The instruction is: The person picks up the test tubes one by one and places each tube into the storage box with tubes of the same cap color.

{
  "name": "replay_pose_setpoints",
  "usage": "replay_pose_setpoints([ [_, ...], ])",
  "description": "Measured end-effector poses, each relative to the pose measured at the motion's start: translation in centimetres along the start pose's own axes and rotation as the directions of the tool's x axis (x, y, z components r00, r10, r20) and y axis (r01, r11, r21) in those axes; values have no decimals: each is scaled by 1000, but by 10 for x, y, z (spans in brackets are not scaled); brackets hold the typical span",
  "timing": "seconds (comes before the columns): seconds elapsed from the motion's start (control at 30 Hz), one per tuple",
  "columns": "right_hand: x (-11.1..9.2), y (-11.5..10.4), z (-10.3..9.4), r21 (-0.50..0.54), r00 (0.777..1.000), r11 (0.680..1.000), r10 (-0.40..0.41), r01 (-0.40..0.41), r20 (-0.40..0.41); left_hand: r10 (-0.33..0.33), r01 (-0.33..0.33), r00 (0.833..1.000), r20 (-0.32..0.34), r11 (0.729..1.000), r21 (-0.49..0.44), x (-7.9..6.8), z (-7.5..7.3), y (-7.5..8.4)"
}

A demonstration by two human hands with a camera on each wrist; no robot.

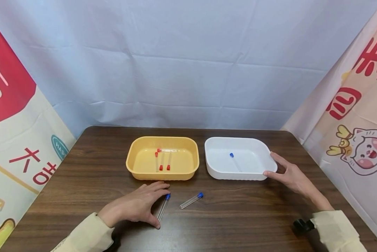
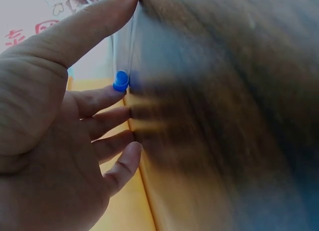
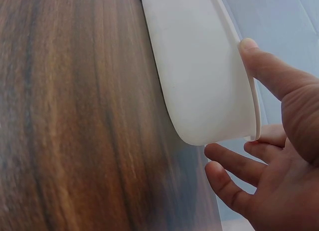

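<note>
My left hand (image 1: 141,203) spreads over a blue-capped test tube (image 1: 164,207) lying on the table. Its index fingertip is right at the blue cap (image 2: 121,80), and the thumb reaches the tube's other end. A second blue-capped test tube (image 1: 191,200) lies just to the right. My right hand (image 1: 290,175) holds the right end of a white tray (image 1: 235,175), with the thumb (image 3: 248,44) on its rim and fingers at the outer wall. One more blue-capped test tube (image 1: 235,162) lies inside this tray.
A yellow tray (image 1: 163,177) stands left of the white one and contains several red-capped test tubes (image 1: 168,167). Both trays sit on a dark wooden table (image 1: 232,217). Behind it hangs a pale curtain (image 1: 188,70), with printed cloths at both sides.
</note>
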State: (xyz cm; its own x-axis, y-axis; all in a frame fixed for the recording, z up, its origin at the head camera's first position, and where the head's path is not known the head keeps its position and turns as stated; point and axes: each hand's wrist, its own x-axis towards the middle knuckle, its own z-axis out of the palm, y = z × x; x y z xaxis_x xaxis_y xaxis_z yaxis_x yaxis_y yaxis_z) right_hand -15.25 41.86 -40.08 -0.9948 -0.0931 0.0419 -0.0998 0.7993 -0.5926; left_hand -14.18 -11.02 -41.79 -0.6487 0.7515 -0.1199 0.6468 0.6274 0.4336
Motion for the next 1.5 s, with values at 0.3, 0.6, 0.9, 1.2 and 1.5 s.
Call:
replay_pose_setpoints([
  [0.3, -1, 1, 0, 1, 1000, 1000, -8, 8, -7, 10, -10, 1000, -17, 1000, -5, -5, 0, 5],
  [0.6, -3, 1, 0, 0, 1000, 1000, -15, 15, -10, -1, -1, 999, -48, 999, -46, -11, -2, 13],
  [0.9, -3, -1, 0, -6, 1000, 1000, -13, 13, -11, 18, -23, 997, -76, 997, -71, -12, -3, 21],
  [1.2, -1, 0, 0, 11, 1000, 1000, -5, 5, -4, 30, -39, 997, -74, 991, -130, -11, -10, 31],
  [1.5, -1, -1, 0, 12, 1000, 1000, -1, 1, -7, 35, -51, 992, -124, 990, -128, -6, -20, 40],
])
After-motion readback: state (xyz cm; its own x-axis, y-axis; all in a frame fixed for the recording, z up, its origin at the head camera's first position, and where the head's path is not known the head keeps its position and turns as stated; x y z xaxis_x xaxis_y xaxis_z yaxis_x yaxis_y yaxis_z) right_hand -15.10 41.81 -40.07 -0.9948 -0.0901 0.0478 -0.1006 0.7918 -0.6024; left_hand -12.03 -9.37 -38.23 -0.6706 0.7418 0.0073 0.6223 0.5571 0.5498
